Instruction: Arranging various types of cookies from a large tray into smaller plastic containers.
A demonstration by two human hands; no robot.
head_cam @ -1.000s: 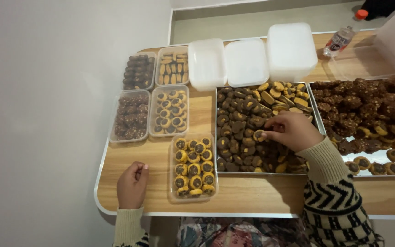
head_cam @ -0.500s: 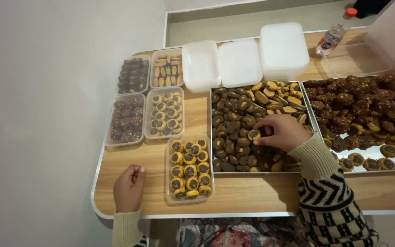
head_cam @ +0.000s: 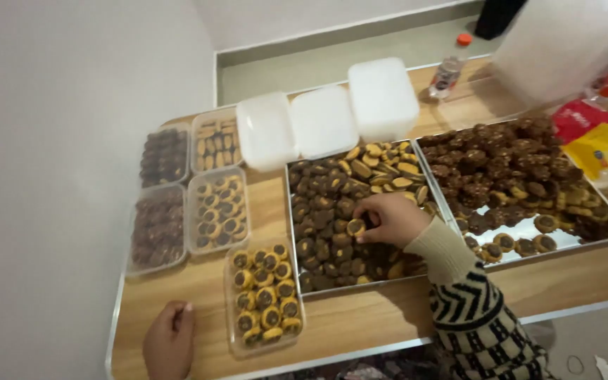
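Note:
My right hand reaches into a metal tray full of dark and yellow-brown cookies, its fingertips pinched on one round yellow cookie with a dark centre. My left hand rests as a loose fist on the wooden table near its front left corner, holding nothing. Just right of it stands a clear plastic box filled with yellow chocolate-centred cookies.
A second metal tray of dark cookies lies to the right. Several more clear boxes of cookies sit at the left, three white lidded containers at the back, plus a bottle and red and yellow bags.
My right hand has stayed over the same tray and now pinches a yellow cookie. The left hand has not shifted on the table; the camera view moved slightly.

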